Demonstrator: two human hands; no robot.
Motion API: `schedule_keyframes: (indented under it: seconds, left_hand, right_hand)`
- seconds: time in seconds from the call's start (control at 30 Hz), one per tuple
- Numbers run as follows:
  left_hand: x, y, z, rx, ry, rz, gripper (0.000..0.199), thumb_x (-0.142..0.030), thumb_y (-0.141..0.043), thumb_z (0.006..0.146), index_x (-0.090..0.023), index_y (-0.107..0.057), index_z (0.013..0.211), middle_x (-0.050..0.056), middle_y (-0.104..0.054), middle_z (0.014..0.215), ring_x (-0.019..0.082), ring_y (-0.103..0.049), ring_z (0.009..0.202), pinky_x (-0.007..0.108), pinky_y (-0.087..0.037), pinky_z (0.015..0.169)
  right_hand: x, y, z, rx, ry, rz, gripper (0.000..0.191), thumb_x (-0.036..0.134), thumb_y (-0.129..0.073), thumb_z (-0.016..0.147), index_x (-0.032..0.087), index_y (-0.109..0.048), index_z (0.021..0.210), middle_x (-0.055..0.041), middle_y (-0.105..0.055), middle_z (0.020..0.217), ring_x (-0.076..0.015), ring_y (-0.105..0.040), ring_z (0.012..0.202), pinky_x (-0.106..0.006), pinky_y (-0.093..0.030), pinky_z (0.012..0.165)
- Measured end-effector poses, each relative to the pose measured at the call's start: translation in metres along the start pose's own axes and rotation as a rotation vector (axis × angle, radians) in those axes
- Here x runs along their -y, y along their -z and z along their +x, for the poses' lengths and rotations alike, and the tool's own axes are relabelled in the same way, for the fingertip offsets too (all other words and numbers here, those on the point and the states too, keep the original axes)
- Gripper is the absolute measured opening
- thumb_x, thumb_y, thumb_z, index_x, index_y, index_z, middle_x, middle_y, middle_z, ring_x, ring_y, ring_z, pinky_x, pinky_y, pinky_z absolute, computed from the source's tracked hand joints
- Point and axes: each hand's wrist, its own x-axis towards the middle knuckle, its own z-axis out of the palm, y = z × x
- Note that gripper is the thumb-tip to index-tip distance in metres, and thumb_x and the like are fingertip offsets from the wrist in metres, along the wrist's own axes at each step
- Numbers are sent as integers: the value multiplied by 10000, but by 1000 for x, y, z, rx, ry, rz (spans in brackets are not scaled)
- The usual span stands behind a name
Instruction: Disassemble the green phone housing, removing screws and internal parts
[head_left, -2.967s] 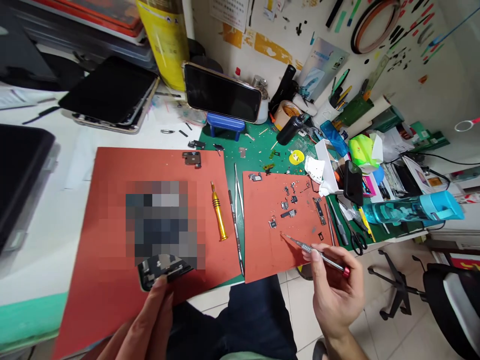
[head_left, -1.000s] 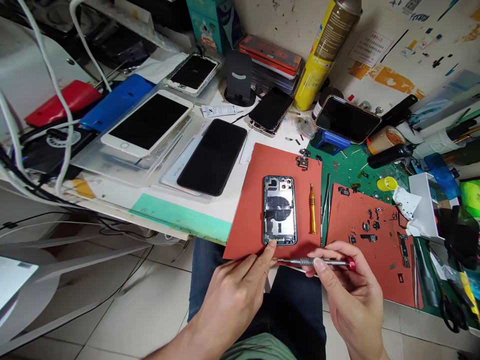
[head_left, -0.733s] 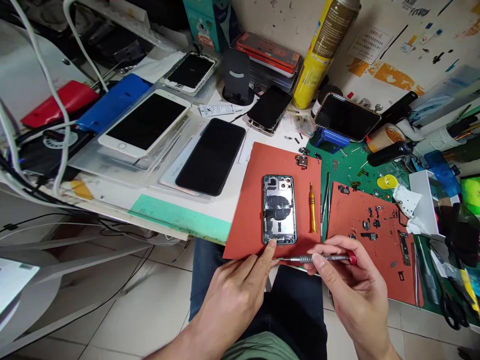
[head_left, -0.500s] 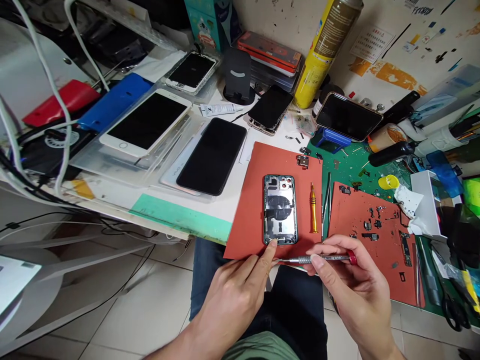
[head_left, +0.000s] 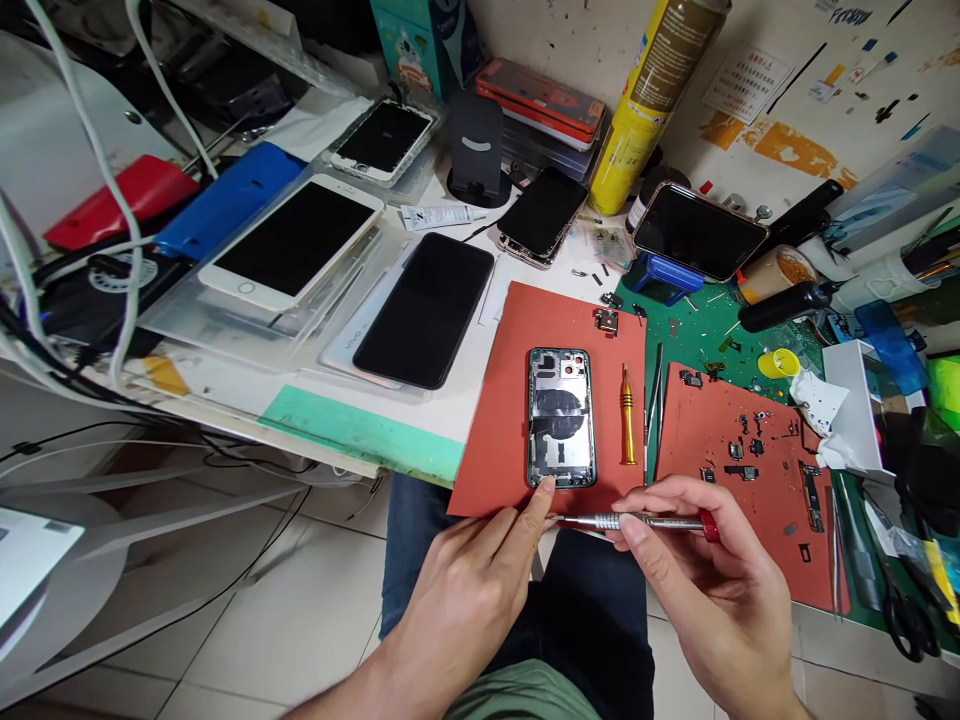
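a marked white wall with orange patches stands at two o'clock, pale floor tiles spread at seven, and a mint-green strip edges the white desk at eight.

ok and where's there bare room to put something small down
On the left mat: a bare strip left of the phone shell, a narrower gap between it and the gold screwdriver. The left hand and right hand crowd the near edge. The right mat is strewn with loose parts.
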Motion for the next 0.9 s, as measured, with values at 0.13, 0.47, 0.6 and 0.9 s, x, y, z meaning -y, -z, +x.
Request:
schedule_keyframes:
  seconds: [0.13,0.47,0.6,0.9]
  left_hand:
    - [0,0,1,-5,1,14,454,-20,-509,1052,-86,-584,1495,74,-819,999,181,-772,728,324,-666,732]
    - [-3,3,4,8,-4,58,393,-196,-514,1133,-66,-564,1501,58,-792,934,160,-745,701,308,-640,705]
    - [-21,6,8,44,-51,271,446,-140,-534,1069,35,-569,1478,17,-670,736,164,-641,559,317,-563,552]
    - [-66,-4,15,207,16,562,604,-275,-636,858,86,-697,1339,40,-562,633,196,-550,495,313,-445,465]
  right_hand:
    - [1,0,1,11,-4,-11,206,200,-807,954,301,-764,1128,3,-827,987,-129,-822,833,-164,-681,814]
    - [-5,9,-3,-5,-22,16,245,184,-821,941,268,-749,1160,-31,-830,1010,-171,-831,830,-235,-717,787]
    - [-4,11,-7,-160,52,-74,297,161,-848,906,248,-739,1169,-45,-833,1027,-206,-847,895,-259,-727,799]
    - [14,7,6,68,433,-574,377,121,-787,929,237,-705,1278,-60,-823,1101,-196,-847,924,-260,-712,897]
